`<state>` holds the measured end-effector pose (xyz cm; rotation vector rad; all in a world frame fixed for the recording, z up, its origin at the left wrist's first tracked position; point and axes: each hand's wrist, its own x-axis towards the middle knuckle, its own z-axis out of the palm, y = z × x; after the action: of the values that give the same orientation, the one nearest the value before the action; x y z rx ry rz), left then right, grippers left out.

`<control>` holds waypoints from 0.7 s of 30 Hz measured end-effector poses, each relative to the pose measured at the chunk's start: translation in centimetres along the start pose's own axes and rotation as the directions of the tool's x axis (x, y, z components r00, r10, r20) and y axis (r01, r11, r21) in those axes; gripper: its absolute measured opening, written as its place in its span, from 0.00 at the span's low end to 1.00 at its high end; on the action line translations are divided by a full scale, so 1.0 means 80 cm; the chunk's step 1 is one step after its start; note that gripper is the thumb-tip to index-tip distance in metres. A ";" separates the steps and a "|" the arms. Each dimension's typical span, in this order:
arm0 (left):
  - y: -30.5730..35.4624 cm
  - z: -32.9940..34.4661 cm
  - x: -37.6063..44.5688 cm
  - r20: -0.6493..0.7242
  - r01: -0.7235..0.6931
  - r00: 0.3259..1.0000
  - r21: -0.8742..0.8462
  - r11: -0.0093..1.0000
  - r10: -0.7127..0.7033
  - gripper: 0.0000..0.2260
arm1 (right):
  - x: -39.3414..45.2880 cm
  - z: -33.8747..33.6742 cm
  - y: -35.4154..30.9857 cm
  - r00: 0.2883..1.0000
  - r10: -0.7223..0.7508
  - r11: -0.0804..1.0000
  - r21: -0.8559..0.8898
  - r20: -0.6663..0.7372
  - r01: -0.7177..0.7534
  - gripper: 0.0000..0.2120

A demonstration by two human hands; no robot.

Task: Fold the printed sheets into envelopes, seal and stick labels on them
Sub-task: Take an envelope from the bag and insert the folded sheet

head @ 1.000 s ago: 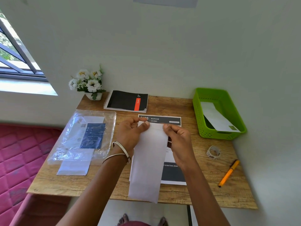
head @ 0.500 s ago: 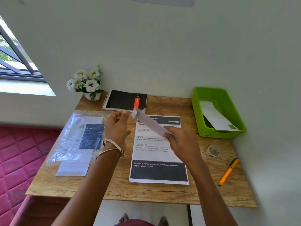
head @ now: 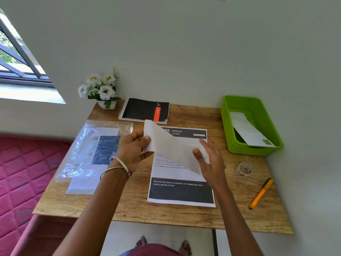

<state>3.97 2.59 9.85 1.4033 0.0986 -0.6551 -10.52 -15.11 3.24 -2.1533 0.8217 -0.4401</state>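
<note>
A long white envelope hangs in the air above the desk, lying crosswise. My left hand pinches its left end between thumb and fingers. My right hand sits at its right end with fingers spread and straight; its thumb touches the paper. Under them a printed sheet with black header and footer bands lies flat on the wooden desk. A sealed white envelope with a small label lies in the green basket at the right.
A clear plastic bag of envelopes and a loose envelope lie at the left. A tape roll and orange pen sit at the right. A black notebook and flower pot stand at the back.
The envelope went from hanging lengthwise in both hands to lying crosswise. My left hand has taken its left end, and my right hand has loosened from a grip to spread fingers.
</note>
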 end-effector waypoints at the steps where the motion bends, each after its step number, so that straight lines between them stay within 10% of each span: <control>1: 0.002 0.000 -0.001 0.039 0.013 0.999 -0.035 0.999 -0.012 0.09 | 0.002 0.001 0.005 0.999 0.048 0.996 0.082 -0.020 -0.046 0.42; 8: 0.005 0.016 -0.005 0.370 0.179 0.928 -0.365 0.914 -0.034 0.15 | 0.005 0.014 0.010 0.946 0.315 0.791 0.531 0.069 -0.302 0.26; 13: -0.002 0.002 0.004 0.306 0.217 0.949 -0.474 0.853 -0.071 0.13 | 0.021 0.006 0.020 0.847 0.486 0.470 0.753 0.215 -0.461 0.20; 18: -0.031 -0.023 0.027 -0.128 0.095 0.988 0.056 0.994 -0.087 0.05 | 0.027 0.012 0.042 0.861 0.505 0.563 0.733 0.061 -0.382 0.17; 21: -0.056 -0.037 0.039 -0.233 0.036 0.966 0.550 0.834 0.112 0.10 | 0.025 0.022 0.048 0.892 0.450 0.730 0.593 -0.042 -0.340 0.19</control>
<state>5.33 4.10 3.96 2.0475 0.0882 -0.4791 -9.72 -17.41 -0.73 -1.3404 1.0653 -0.5781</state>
